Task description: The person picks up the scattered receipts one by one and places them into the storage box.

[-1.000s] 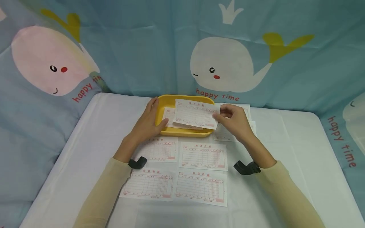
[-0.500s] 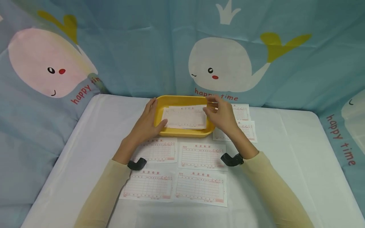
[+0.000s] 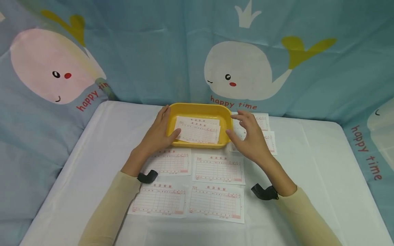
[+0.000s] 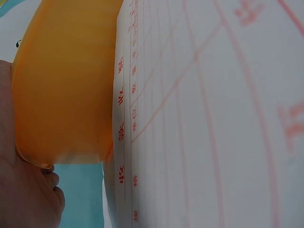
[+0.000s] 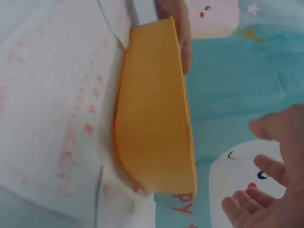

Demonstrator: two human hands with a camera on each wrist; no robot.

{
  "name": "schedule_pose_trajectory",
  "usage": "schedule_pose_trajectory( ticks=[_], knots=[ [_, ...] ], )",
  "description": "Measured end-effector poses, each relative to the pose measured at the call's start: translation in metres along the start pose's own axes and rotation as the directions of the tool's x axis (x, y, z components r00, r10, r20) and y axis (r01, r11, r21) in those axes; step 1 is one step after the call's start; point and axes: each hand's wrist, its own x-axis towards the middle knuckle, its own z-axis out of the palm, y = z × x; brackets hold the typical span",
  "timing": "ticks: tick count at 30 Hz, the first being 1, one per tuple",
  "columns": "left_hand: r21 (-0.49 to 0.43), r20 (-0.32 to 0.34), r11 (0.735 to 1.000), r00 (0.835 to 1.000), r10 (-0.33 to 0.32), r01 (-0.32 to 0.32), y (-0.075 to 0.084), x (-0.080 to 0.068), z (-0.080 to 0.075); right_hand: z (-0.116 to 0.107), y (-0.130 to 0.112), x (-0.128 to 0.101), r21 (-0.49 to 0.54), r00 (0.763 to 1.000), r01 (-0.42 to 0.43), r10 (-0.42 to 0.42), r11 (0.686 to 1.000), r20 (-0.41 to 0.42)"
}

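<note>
A yellow plastic tray [image 3: 200,146] lies at the back middle of the table in the head view. Inside it are overlapping white receipt slips [image 3: 198,132] printed in red. My left hand [image 3: 155,133] grips the tray's left end, thumb over the rim and fingers along the outer wall. In the left wrist view, the tray [image 4: 66,85] stands beside that hand [image 4: 28,194]. At the opposite end, my right hand [image 3: 250,140] is spread and holds nothing. The right wrist view has this hand [image 5: 270,175] with fingers and thumb apart, off the tray [image 5: 152,109].
In front of the tray, loose slips lie in two rows, among them a near left slip [image 3: 158,201] and a near right slip [image 3: 217,205]. Two more, including one slip [image 3: 270,141], lie right of the tray. A blue whale-print curtain [image 3: 144,61] hangs behind the white-covered table [image 3: 311,164].
My right hand has brought a receipt slip over the tray, let it go onto the others, then drawn back right with fingers spread. My left hand has stayed on the tray.
</note>
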Motion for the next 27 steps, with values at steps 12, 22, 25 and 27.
schedule_pose_trajectory(
  ticks=[12,22,25,27],
  knots=[
    [-0.001,-0.003,1.000,1.000,0.004,-0.004,0.002,0.005,-0.003,-0.011,0.005,-0.060,-0.039,0.997,0.026,-0.023,0.999,0.078],
    [-0.003,0.011,1.000,1.000,-0.014,0.014,0.001,0.002,-0.001,0.003,0.006,-0.119,-0.090,0.985,-0.003,0.018,0.996,0.169],
    [-0.002,0.004,1.000,1.000,-0.018,0.018,0.001,0.002,-0.001,0.008,0.007,-0.131,-0.103,0.981,-0.009,0.028,0.995,0.192],
    [-0.004,0.003,1.000,1.000,-0.019,0.019,0.001,0.001,0.000,0.012,0.007,-0.138,-0.111,0.980,0.003,0.019,0.994,0.197]
  ],
)
